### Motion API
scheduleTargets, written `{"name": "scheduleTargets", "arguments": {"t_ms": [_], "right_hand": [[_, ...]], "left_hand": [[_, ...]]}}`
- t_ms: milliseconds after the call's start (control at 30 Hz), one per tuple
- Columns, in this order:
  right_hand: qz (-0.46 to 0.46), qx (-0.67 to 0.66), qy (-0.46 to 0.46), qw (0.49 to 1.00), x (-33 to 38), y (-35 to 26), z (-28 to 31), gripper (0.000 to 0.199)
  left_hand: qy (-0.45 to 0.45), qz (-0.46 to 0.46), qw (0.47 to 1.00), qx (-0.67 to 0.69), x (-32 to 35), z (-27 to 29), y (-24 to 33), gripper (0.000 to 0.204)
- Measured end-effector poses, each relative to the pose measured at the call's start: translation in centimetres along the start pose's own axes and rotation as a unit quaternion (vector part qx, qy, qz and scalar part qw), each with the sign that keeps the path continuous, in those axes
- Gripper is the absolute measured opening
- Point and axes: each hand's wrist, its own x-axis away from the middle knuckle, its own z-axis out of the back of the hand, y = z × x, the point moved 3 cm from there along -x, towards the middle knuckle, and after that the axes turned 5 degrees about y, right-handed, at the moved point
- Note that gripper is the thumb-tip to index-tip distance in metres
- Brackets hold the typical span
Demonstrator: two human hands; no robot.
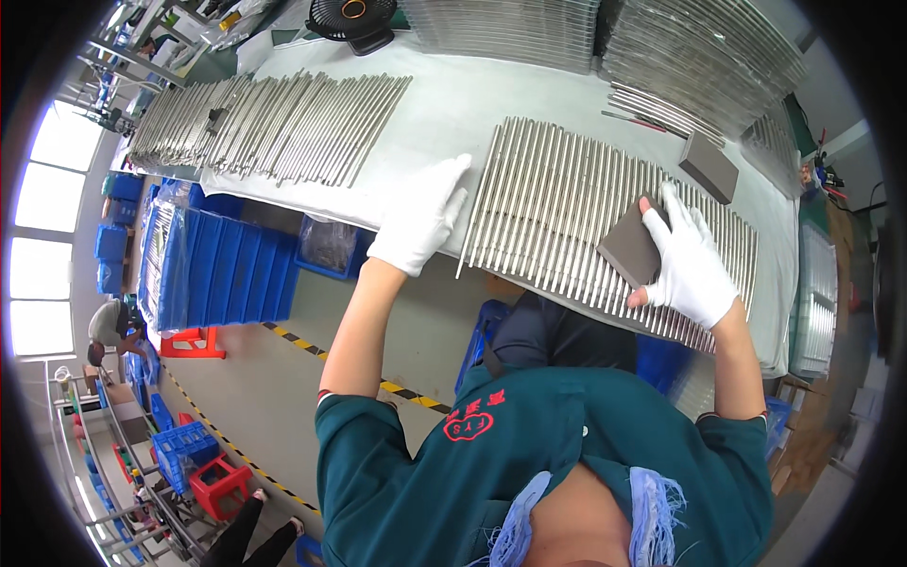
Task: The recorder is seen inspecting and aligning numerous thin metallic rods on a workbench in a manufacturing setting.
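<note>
A row of thin metal rods (pixel 539 194) lies side by side on the white-covered table in front of me. My right hand (pixel 692 265), in a white glove with bare thumb and fingertip showing, grips a grey-brown rectangular block (pixel 630 248) that rests on the rods. My left hand (pixel 420 217), also gloved, lies along the left end of the row with its fingers stretched out, holding nothing. Whether it touches the outermost rod I cannot tell. Another grey-brown block (pixel 709 167) sits beyond the rods at the right, near a few loose rods (pixel 666 113).
A second large row of rods (pixel 274 128) covers the table's left part. Clear plastic trays (pixel 699 61) are stacked at the back, beside a black fan (pixel 354 19). Blue crates (pixel 227 269) stand on the floor at left. A person (pixel 111 326) bends over farther off.
</note>
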Motion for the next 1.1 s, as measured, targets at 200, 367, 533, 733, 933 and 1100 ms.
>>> {"name": "scheduleTargets", "arguments": {"t_ms": [200, 367, 533, 733, 933, 1100], "right_hand": [[-0.032, -0.05, 0.03, 0.998, 0.2, 0.7, -0.6, 0.116], [-0.048, -0.214, 0.319, 0.922, -1.1, 6.5, 0.4, 0.104], [-0.154, -0.307, 0.505, 0.792, 0.8, 19.1, -1.3, 0.085], [-0.268, -0.281, 0.596, 0.702, 4.6, 26.8, -3.6, 0.087], [-0.283, -0.27, 0.614, 0.686, 4.9, 27.0, -3.7, 0.089], [-0.244, -0.277, 0.584, 0.723, 4.8, 27.2, -4.3, 0.087]], "left_hand": [[-0.135, -0.025, 0.988, -0.072, 3.1, 2.7, 3.2, 0.09], [-0.137, -0.034, 0.984, -0.104, 2.9, 1.6, 2.8, 0.112], [-0.135, -0.041, 0.985, -0.098, 2.3, 0.9, 1.8, 0.109], [-0.113, -0.071, 0.987, -0.093, 2.3, 1.2, 1.3, 0.101], [-0.052, -0.053, 0.996, -0.045, -0.4, 0.8, -0.7, 0.055], [-0.044, -0.043, 0.997, -0.054, -2.6, -1.6, 0.7, 0.045]]}}
